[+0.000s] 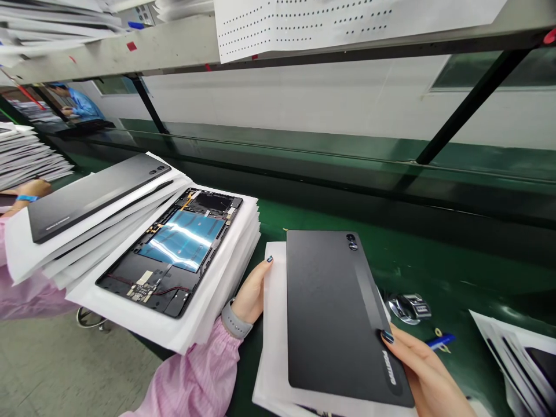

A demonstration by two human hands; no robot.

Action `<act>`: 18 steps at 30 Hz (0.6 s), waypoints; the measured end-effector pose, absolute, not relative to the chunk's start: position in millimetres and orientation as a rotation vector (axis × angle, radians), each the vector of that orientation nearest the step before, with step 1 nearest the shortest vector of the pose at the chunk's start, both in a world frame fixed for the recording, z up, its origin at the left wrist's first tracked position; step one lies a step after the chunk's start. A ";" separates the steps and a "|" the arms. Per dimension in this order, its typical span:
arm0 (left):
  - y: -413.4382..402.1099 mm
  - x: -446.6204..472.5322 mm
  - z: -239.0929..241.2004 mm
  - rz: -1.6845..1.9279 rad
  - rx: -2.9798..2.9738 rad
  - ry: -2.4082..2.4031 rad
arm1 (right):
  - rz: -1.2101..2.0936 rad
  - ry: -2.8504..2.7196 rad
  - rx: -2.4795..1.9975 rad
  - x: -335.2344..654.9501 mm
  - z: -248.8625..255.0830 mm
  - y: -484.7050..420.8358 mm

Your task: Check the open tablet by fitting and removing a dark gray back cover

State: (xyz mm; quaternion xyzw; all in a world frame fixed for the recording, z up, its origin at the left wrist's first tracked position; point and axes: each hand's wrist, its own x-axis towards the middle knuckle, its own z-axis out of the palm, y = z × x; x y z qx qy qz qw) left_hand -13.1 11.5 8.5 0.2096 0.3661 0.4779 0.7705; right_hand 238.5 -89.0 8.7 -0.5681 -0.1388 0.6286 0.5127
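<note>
1. Dark tablet (334,307) back-up on foam sheets (274,324) at near edge of green bench (434,260); right hand (428,370) clamped on its lower corner, left hand (252,295) gripping the sheets' left edge
2. Could slide off the slick foam if tilted, or get smudged under that thumb
3. White logo (390,368) by the thumb, too skewed to read

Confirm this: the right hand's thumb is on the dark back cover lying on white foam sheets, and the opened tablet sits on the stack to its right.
One error: the head view shows the opened tablet on the stack left of the dark back cover, not right of it. The right hand does have its thumb on that cover, which lies on white foam sheets.
</note>
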 end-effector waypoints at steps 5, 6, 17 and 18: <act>14.6 -14.2 7.6 1.117 0.558 0.785 | 1.383 -0.431 -1.503 242.3 19.5 -94.4; 14.7 -13.5 7.9 1.140 0.567 0.787 | 1.378 -0.442 -1.517 242.7 20.5 -94.2; 17.5 -13.4 10.5 1.182 0.571 0.840 | 1.437 -0.394 -1.468 240.0 13.8 -88.7; 17.6 -14.5 11.3 1.179 0.554 0.838 | 1.435 -0.384 -1.473 239.4 14.6 -88.9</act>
